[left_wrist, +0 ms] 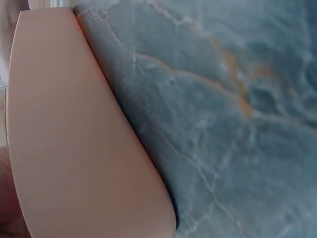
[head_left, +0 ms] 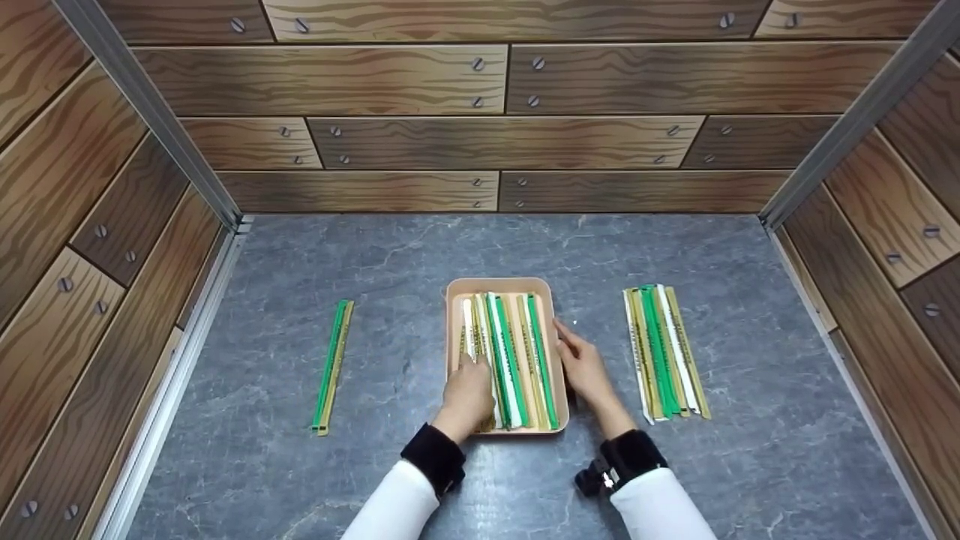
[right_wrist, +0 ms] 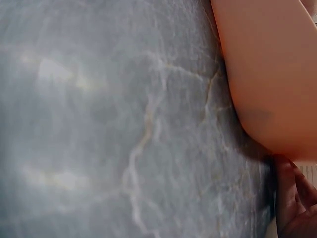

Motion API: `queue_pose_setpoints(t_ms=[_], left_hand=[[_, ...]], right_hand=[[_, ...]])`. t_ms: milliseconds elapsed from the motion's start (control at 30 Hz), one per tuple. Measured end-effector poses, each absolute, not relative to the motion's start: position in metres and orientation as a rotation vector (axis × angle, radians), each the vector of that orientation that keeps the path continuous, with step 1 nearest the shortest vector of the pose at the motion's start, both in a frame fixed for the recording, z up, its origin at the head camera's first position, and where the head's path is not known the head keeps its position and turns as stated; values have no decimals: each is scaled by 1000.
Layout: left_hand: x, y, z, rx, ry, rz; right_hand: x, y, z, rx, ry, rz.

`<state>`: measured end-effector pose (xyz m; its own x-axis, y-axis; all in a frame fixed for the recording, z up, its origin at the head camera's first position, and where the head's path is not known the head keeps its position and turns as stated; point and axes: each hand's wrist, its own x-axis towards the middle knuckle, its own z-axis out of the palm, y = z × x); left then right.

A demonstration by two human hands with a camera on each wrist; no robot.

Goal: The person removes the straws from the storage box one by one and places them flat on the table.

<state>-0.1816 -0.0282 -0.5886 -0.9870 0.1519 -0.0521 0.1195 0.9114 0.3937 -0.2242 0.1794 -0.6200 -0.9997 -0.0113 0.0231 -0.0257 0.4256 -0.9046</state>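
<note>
A peach-coloured tray [head_left: 560,375] stands mid-table, holding several long, thin wrapped sticks [head_left: 512,375] in green, gold and white, some with printed lettering. My left hand [head_left: 469,386] reaches over the tray's left part with its fingers bent down onto the sticks there. Its fingertips are hidden, so a pinch cannot be confirmed. Against the tray's right wall lies my right hand [head_left: 586,371], fingers fairly straight and touching the side. From the right wrist, the tray wall [right_wrist: 272,74] shows with fingers [right_wrist: 286,193] at its corner. The left wrist view mostly shows the outer tray wall [left_wrist: 84,129].
On the left of the grey marbled table [head_left: 405,247] lie a green wrapped stick [head_left: 328,367] and a gold one [head_left: 337,367] side by side. A bundle of several green, gold and white wrapped sticks [head_left: 660,352] lies to the right. Wood-patterned walls [head_left: 495,142] enclose the table.
</note>
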Motion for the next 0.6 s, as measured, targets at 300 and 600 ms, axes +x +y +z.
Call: queue_pose_setpoints(t_ms=[300, 600], left_hand=[[-183, -29, -588, 179, 2978, 556], [-184, -31, -590, 159, 3042, 534]], right_hand=[[-223, 179, -620, 54, -2625, 1654], [-225, 179, -620, 42, -2638, 1662]])
